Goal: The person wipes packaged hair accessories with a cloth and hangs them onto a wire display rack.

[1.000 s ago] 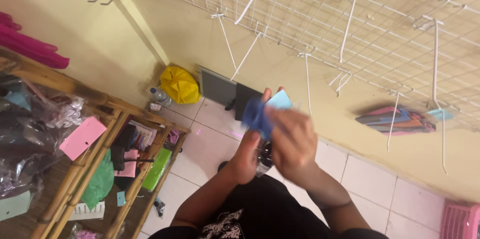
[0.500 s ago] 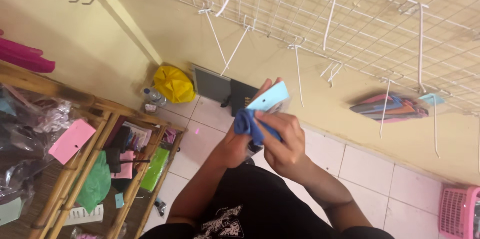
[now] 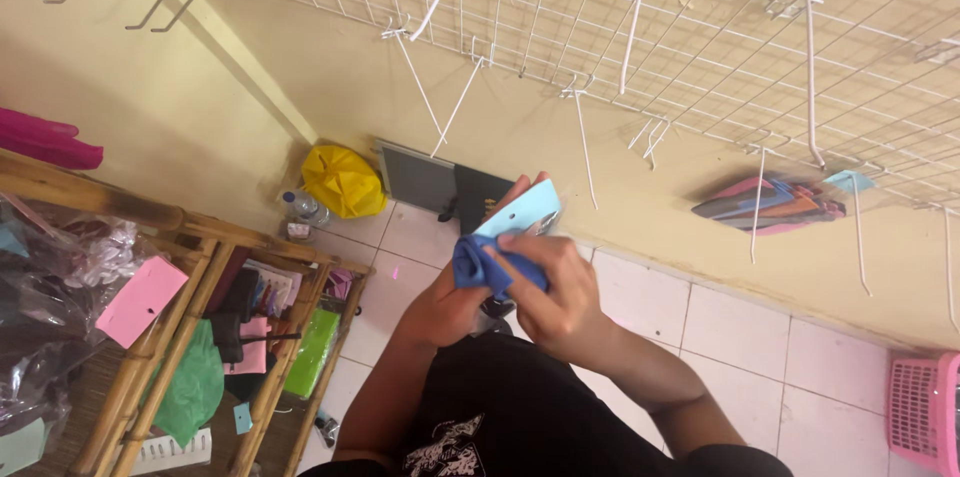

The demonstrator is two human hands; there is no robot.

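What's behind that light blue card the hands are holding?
Behind the light blue card the left hand's fingers show, with blue fabric below. Whatever the right hand covers stays hidden.

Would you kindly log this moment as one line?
left hand: under blue cloth | right hand: gripping cloth, light-blue card | wire grid: above

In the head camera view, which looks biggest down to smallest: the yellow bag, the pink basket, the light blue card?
Yellow bag and pink basket look alike; the basket is cut off by the frame, so no ranking. Light blue card, held in the hands, looks smallest, though it is nearest to the camera.

Head view, steeply downward (close, tilted)
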